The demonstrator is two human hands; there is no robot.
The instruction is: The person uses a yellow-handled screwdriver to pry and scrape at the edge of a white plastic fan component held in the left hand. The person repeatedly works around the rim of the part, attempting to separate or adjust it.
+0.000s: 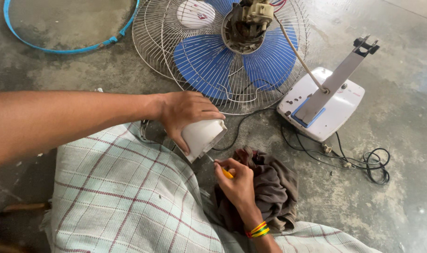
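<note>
My left hand (pixel 183 112) grips a white plastic fan cover (pixel 203 137), holding it just above my knee. My right hand (pixel 237 180) is closed around a yellow-handled screwdriver (pixel 226 173) whose thin tip points up at the lower edge of the cover. Coloured bands circle my right wrist. A brown rag (pixel 272 187) lies crumpled under and beside my right hand.
A fan head with blue blades (pixel 201 63), wire grille (pixel 150 42) and bare motor (pixel 246 23) lies on the concrete floor ahead. Its white base with a grey stand (pixel 323 103) and black cord (pixel 375 164) sits at right. A blue ring (pixel 63 49) lies far left. Checked cloth (pixel 119 197) covers my legs.
</note>
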